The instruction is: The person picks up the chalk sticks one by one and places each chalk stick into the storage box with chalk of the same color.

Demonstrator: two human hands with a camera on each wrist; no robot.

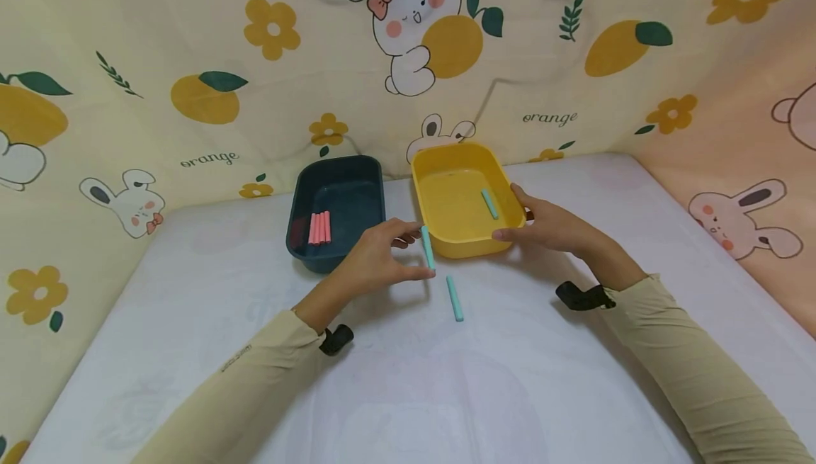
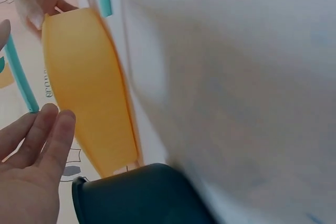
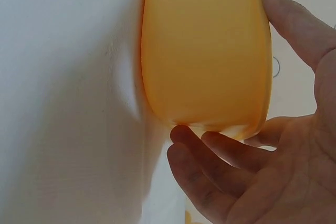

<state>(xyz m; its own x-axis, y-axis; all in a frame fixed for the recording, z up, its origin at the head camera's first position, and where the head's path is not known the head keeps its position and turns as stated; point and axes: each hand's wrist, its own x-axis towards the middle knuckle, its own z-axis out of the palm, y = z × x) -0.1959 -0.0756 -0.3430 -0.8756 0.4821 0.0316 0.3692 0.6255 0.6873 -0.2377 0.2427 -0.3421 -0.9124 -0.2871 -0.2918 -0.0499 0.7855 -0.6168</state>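
White tabletop (image 1: 191, 287); green stick (image 1: 428, 248) pinched end-to-end within left grip (image 1: 375, 257).

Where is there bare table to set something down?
Bare table lies between the sleeves, nearer than the loose green stick, and left of the dark bin. It's crowded around the yellow bin: left hand, right hand, held stick, that loose one.

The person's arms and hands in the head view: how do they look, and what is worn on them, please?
The left beige fabric sleeve carries small dark lettering; the right beige fabric sleeve is wrinkled. A small black rounded device sits at each wrist. The left hand and right hand wear no gloves.
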